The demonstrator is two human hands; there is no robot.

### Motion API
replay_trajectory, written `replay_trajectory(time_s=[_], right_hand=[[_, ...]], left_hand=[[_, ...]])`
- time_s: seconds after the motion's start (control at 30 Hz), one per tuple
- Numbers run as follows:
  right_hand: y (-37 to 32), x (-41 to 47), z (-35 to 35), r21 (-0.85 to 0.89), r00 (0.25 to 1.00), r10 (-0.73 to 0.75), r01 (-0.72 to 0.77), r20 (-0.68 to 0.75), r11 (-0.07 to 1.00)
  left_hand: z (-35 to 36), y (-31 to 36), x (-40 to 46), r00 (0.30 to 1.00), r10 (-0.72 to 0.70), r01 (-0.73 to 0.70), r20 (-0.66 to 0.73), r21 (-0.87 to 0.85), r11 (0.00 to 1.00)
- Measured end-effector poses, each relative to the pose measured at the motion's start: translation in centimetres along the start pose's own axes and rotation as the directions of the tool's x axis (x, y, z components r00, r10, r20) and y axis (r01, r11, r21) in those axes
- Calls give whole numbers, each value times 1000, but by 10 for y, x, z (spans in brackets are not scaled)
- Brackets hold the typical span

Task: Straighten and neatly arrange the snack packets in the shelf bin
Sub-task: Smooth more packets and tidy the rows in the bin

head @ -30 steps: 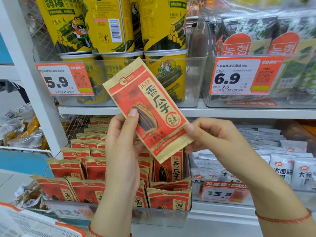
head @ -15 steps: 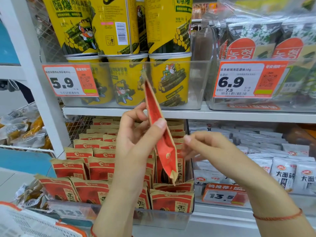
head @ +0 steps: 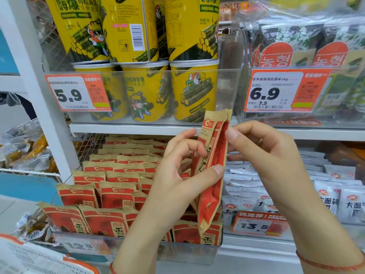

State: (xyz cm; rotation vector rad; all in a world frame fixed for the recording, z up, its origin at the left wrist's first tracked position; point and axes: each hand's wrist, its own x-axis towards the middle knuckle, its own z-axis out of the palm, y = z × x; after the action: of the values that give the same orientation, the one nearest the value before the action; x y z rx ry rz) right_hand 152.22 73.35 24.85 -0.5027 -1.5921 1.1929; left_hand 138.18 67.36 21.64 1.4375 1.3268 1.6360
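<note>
Packet (head: 212, 171) upright above the bin (head: 189, 252), your left hand (head: 177, 178) pinching its middle, your right hand (head: 262, 153) touching its top edge, fingers curled. Careful: slot it in crooked and it could topple the front row (head: 102, 220).

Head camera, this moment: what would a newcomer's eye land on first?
First, the red and tan snack packet held upright, edge-on, at centre, gripped by the left hand, with the right hand touching its upper edge. Below it, the clear shelf bin holds rows of matching packets. Above stand stacked yellow cans behind an orange 5.9 price tag.
</note>
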Motion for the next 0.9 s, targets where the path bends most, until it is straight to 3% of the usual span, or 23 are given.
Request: replay_trajectory(time_s=[0.43,0.53,0.6,0.77,0.9], right_hand=[[2,-1,-3,3,999,-38,38,-14,999],[2,-1,-4,-8,993,-39,40,108,999],[6,0,-7,-63,978,39,-27,203,998],[13,-1,-7,-235,884,258,-176,390,956],[14,-2,-3,-292,869,289,-177,401,940]], left_hand=[[-2,-3,0,999,51,-51,17,-4,999],[-4,3,-1,988,119,-124,-101,-46,991],[-7,8,0,966,131,-165,-225,-138,977],[-15,5,6,886,-15,-137,-464,-293,946],[-15,0,8,838,-61,-121,-542,-294,948]])
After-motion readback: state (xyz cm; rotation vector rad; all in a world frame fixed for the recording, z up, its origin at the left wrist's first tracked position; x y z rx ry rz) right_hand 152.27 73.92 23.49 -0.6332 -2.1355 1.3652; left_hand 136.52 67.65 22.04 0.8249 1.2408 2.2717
